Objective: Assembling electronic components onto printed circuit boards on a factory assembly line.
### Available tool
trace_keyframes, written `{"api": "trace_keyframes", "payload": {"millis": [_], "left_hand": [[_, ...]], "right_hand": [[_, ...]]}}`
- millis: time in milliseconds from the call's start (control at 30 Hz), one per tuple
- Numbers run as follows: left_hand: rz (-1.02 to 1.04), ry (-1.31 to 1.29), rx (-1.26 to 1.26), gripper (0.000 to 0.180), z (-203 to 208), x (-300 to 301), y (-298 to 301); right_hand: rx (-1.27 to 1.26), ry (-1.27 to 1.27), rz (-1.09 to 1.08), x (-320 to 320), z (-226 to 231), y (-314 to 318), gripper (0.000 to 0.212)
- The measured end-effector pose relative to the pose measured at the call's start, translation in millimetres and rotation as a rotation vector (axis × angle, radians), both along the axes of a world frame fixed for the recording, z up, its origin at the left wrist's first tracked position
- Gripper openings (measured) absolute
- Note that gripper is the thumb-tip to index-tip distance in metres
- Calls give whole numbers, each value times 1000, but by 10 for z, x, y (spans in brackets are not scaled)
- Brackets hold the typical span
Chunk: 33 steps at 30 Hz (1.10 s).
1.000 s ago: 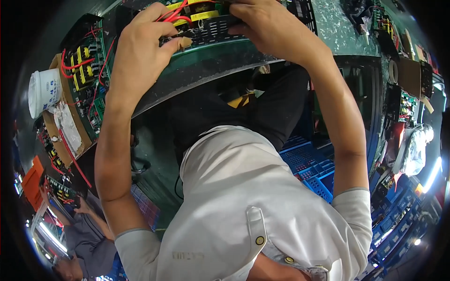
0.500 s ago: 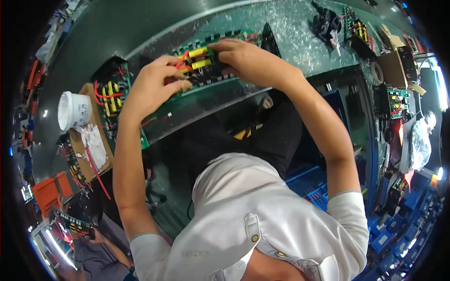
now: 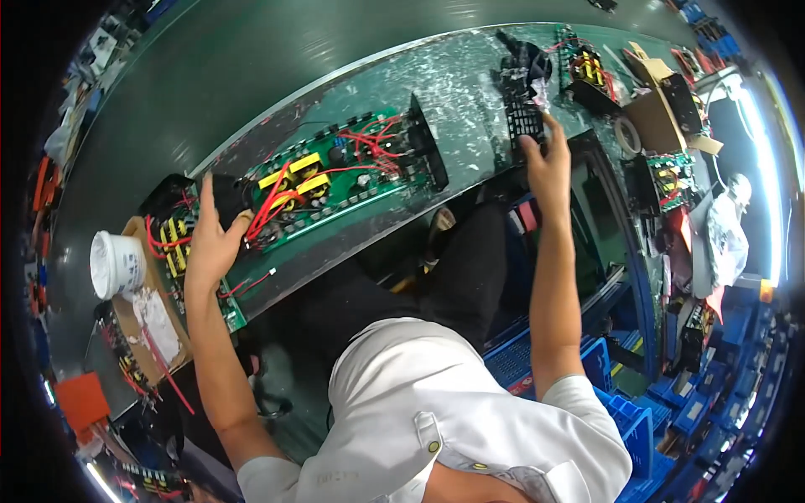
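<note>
In front of me a long green circuit board [image 3: 344, 189] lies slantwise on the bench. It carries yellow-wrapped transformers [image 3: 306, 163], red wires [image 3: 268, 214] and a black end plate [image 3: 429, 142] at its right end. My left hand [image 3: 214, 243] is at the board's left end, thumb and fingers stretched apart beside a dark part there; whether it touches that part I cannot tell. Farther right, my right hand [image 3: 549, 163] pinches the near end of a black slotted panel [image 3: 521, 109] between thumb and fingers. The panel's far end meets a crumpled black bag [image 3: 530, 63].
Left of the board are another board with yellow transformers [image 3: 174, 247], a white tub [image 3: 116, 264] and a cardboard box [image 3: 180, 352]. At the right stand a further board [image 3: 587, 71], a tape roll [image 3: 626, 134] and cardboard [image 3: 650, 101]. Blue crates [image 3: 625, 432] sit below the bench.
Both hands have left the middle of the board. My right hand has moved right and now holds the slotted panel; my left has shifted left and nearer. The view has shifted too.
</note>
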State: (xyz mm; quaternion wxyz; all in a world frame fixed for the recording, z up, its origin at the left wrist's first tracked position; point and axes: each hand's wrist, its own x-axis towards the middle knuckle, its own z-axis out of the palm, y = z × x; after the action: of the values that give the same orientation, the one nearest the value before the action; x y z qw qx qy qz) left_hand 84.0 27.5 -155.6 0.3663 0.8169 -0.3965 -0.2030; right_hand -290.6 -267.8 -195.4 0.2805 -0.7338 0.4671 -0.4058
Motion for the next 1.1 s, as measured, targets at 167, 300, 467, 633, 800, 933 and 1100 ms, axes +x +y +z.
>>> {"api": "trace_keyframes", "payload": {"millis": [167,300,467,633,800,933,1100], "left_hand": [[34,249,-39,83,-10,20,-140],[22,-247,39,104,21,4,-62],[165,-23,150,84,183,-73,-329],[95,-196,77,49,237,188,-338],[104,-124,-45,28,827,858,-747],[250,-12,-122,23,956,1493,-1008],[416,87,-276,26,815,2160,-958]], "right_hand": [[-112,13,56,203,-32,-230,49],[-508,316,-177,469,100,-209,49],[-486,55,88,797,-50,157,37],[-218,-122,58,837,-390,174,30],[-148,-96,109,853,-292,176,26],[-104,-196,104,755,-516,74,27],[8,-220,109,728,-475,104,27]]}}
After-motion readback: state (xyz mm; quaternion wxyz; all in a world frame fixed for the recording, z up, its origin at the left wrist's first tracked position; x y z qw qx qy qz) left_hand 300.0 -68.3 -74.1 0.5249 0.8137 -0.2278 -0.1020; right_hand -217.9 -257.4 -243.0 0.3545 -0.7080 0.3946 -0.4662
